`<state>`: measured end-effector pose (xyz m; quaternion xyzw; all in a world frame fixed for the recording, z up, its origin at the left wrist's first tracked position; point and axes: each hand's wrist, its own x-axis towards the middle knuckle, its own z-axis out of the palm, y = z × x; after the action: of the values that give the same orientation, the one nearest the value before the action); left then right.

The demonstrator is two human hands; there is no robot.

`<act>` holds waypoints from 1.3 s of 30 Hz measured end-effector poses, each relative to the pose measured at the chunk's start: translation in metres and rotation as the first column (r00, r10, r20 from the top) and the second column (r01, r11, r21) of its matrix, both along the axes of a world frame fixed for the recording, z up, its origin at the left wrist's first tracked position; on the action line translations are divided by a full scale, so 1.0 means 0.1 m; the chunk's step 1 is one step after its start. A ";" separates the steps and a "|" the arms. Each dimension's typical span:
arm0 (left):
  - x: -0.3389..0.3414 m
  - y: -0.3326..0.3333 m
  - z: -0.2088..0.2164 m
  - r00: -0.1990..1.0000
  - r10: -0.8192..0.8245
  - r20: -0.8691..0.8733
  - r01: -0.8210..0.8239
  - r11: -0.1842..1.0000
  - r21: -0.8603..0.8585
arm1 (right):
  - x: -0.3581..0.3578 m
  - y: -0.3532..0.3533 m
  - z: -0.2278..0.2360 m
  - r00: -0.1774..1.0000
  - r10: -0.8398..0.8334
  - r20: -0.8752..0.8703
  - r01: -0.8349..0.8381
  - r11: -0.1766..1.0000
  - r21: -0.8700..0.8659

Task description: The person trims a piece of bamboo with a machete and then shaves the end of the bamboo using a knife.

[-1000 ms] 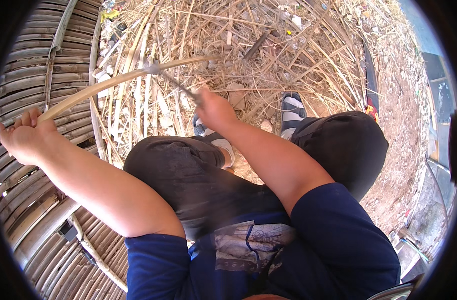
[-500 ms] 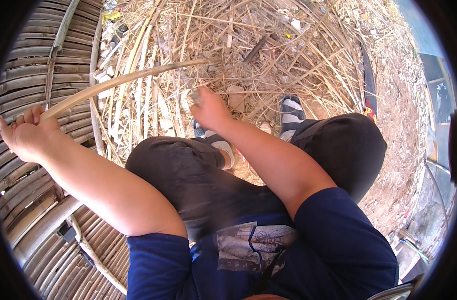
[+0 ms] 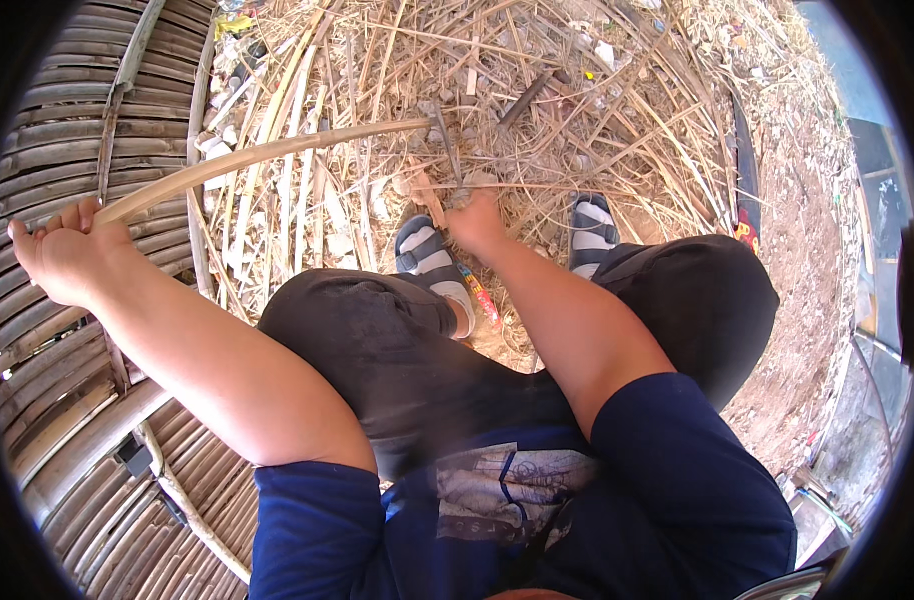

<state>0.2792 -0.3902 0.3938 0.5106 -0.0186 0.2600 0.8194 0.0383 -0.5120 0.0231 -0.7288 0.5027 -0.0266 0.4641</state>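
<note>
1. Head view: around me, loose split strips (image 3: 677, 140) and straw litter the ground beyond my feet, crossing at all angles. Near them lies a short, dark, straight stick (image 3: 524, 98).
2. To my left is a slatted platform (image 3: 52, 190), its long, rounded, weathered slats curving with the lens; a pale crooked branch (image 3: 182, 495) lies across it.
3. My sandals (image 3: 427, 252), worn over striped socks, are planted on the dirt, with a shiny red wrapper (image 3: 482, 297) just beside one of them. My dark-trousered knees (image 3: 357, 325) stand bent below my right hand (image 3: 480, 222).
4. My left hand (image 3: 69, 255) is curled around the near end of a long wooden strip (image 3: 257, 153), smooth, pale tan and gently bowed; it reaches over the platform's edge to above the litter.
5. My right hand is closed on a narrow dark tool (image 3: 447, 145). The tool overlaps the strip's far end; I cannot tell whether they touch.
</note>
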 end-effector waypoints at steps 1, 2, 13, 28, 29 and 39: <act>-0.01 0.00 0.00 1.000 -0.006 -0.005 0.006 1.000 0.000 | 0.09 0.10 0.07 0.998 -0.058 0.036 0.058 0.998 0.019; -0.03 -0.02 0.01 1.000 -0.009 0.008 0.009 1.000 0.006 | 0.20 0.10 0.14 0.993 -0.114 0.020 0.110 0.984 0.139; -0.04 0.05 -0.01 0.973 -0.214 0.093 0.213 0.977 0.016 | 0.48 0.15 1.02 0.867 0.403 0.294 -0.378 0.915 -0.138; 0.01 0.02 -0.02 0.969 -0.226 0.103 0.226 0.974 0.009 | 0.34 0.17 0.75 0.967 0.075 0.244 -0.093 0.994 0.065; 0.00 0.02 -0.02 0.974 -0.208 0.095 0.208 0.978 0.008 | 0.45 0.22 0.95 0.950 0.122 0.287 -0.146 0.987 0.062; 0.05 0.14 -0.08 0.987 -0.141 0.077 0.140 0.990 0.021 | 0.07 0.07 0.54 0.954 0.299 -0.033 -0.300 0.950 -0.087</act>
<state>0.2840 -0.3760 0.3860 0.5036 -0.0885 0.2210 0.8305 0.0457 -0.5053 0.0774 -0.8173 0.3891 0.0283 0.4240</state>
